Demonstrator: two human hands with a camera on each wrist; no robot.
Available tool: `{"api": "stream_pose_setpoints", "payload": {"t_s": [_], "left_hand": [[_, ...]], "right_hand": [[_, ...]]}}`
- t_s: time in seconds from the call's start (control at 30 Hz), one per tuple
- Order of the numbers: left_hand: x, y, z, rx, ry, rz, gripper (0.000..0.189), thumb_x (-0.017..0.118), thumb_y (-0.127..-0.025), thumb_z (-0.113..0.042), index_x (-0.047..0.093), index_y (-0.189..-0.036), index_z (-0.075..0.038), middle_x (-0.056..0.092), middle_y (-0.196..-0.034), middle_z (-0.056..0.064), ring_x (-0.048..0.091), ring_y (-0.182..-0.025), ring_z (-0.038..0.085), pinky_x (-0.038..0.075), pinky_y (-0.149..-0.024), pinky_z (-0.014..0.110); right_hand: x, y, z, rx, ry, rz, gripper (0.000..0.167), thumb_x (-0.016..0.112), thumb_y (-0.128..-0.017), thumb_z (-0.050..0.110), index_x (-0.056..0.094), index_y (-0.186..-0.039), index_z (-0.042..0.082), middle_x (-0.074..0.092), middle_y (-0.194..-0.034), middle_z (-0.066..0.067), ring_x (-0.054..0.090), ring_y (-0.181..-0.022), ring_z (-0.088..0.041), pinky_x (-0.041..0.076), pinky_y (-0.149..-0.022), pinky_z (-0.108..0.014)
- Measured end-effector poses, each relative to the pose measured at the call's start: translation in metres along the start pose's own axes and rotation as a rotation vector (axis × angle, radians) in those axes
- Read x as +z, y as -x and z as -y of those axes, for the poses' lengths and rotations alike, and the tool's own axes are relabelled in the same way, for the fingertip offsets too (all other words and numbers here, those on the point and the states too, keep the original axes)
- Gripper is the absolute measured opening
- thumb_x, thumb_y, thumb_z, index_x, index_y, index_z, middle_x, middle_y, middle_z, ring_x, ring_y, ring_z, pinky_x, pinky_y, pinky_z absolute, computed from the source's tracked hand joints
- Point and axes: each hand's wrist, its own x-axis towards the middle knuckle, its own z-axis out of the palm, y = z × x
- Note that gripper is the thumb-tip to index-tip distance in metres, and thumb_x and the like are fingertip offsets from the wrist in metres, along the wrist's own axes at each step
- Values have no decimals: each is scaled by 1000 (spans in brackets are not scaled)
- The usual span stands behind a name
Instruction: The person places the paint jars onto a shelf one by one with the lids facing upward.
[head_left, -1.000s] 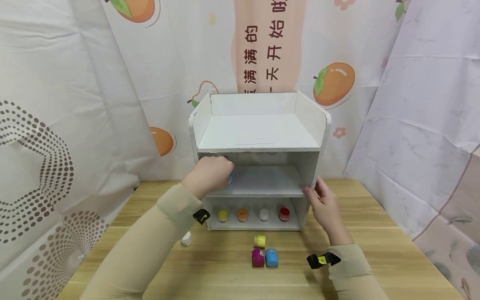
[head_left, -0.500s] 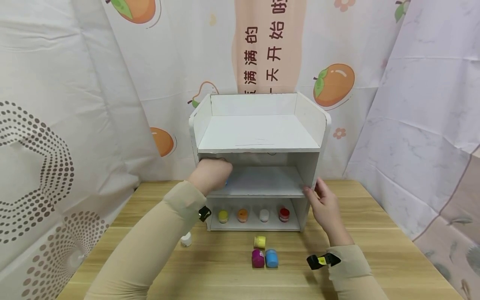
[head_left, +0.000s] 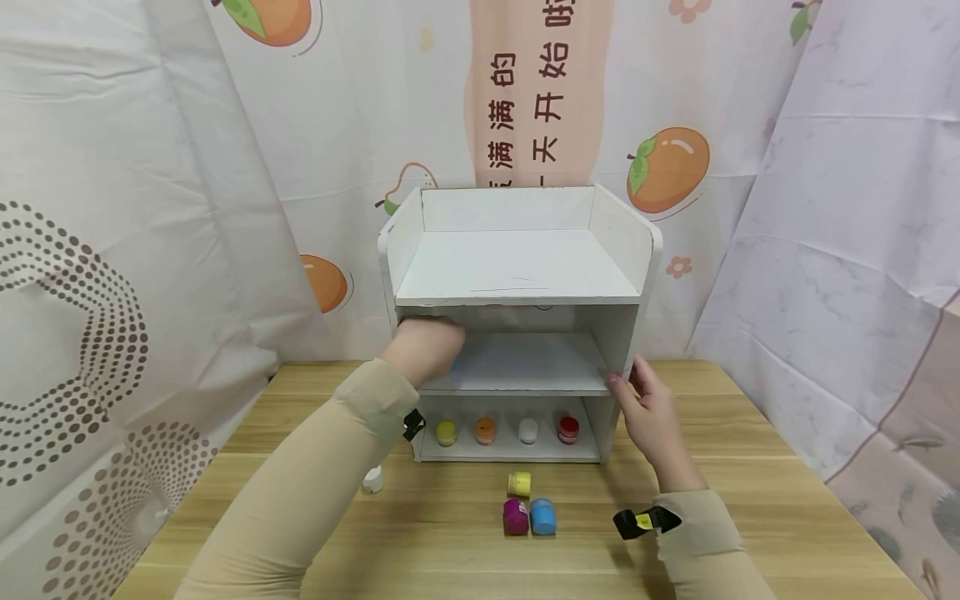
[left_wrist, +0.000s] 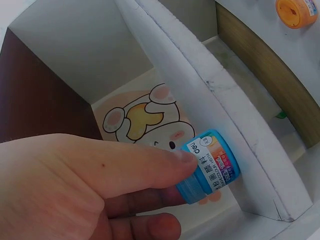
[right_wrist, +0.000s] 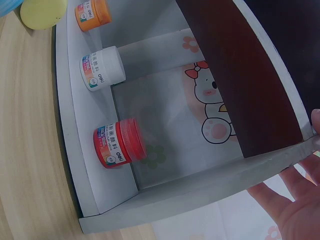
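Observation:
My left hand (head_left: 429, 343) reaches into the left end of the middle level of a white shelf unit (head_left: 517, 287). Between thumb and fingers it pinches a light blue paint jar (left_wrist: 216, 159), whose base is against or very near the shelf board; the left wrist view does not settle which. In the head view the hand covers most of that jar. At the unit's right side, my right hand (head_left: 651, 412) holds the side panel (right_wrist: 210, 192), thumb at the front edge and fingers along the outer face.
The bottom level holds a yellow jar (head_left: 446, 432), an orange jar (head_left: 485, 430), a white jar (head_left: 528, 430) and a red jar (head_left: 567, 429). On the wooden table lie another yellow jar (head_left: 519, 483), a purple jar (head_left: 516, 517), another blue jar (head_left: 543, 517) and another white jar (head_left: 373, 479).
My left forearm has shifted slightly right, and the hand has dipped a little with the blue paint jar. Less of the jar shows in the head view. My right hand keeps its place.

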Motion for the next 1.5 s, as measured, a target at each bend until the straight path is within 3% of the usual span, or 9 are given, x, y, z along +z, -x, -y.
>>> {"api": "stream_pose_setpoints", "payload": {"t_s": [0.2, 0.73, 0.97, 1.13, 1.27, 1.5], "left_hand": [[0, 0, 0, -10, -1, 2, 15, 58, -98, -10, 73, -96, -8, 71, -96, 8, 64, -72, 20, 59, -56, 50], [-1, 3, 2, -20, 34, 8, 15, 63, -96, -11, 74, -105, -6, 72, -103, 10, 64, -72, 19, 59, -59, 50], [-1, 3, 4, -20, 43, 11, 13, 70, -93, -14, 74, -103, -6, 72, -97, 7, 63, -71, 18, 60, -60, 48], [-3, 6, 5, -15, 67, 17, 7, 68, -92, -11, 74, -96, -10, 66, -83, 2, 58, -67, 16, 58, -61, 46], [-8, 10, 7, 15, 90, -26, 4, 71, -92, -14, 73, -96, -12, 67, -82, -1, 61, -71, 16, 58, -63, 43], [-14, 30, 7, 114, 116, -128, 24, 77, -92, -25, 73, -113, -15, 72, -107, 1, 69, -95, 19, 55, -76, 44]], "right_hand": [[1, 0, 1, 3, 3, 7, 43, 57, -103, 1, 47, -143, -10, 54, -134, -37, 52, -130, -38, 44, -89, -11], [3, 0, 1, 6, 0, -2, 43, 58, -102, 0, 48, -143, -9, 57, -132, -33, 52, -129, -40, 45, -89, -12], [4, -1, 0, 2, 0, -3, 43, 58, -102, 0, 49, -143, -9, 57, -132, -33, 53, -128, -38, 46, -89, -11], [4, 0, 0, 5, -10, 0, 44, 58, -102, 1, 48, -144, -9, 57, -133, -31, 52, -129, -40, 46, -89, -12], [4, 0, -1, 4, -22, -10, 44, 58, -102, 1, 48, -143, -9, 59, -132, -30, 51, -128, -41, 47, -89, -12], [2, 0, -2, 4, -21, -21, 44, 59, -102, 0, 48, -143, -10, 59, -131, -31, 52, -127, -41, 47, -89, -12]]}}
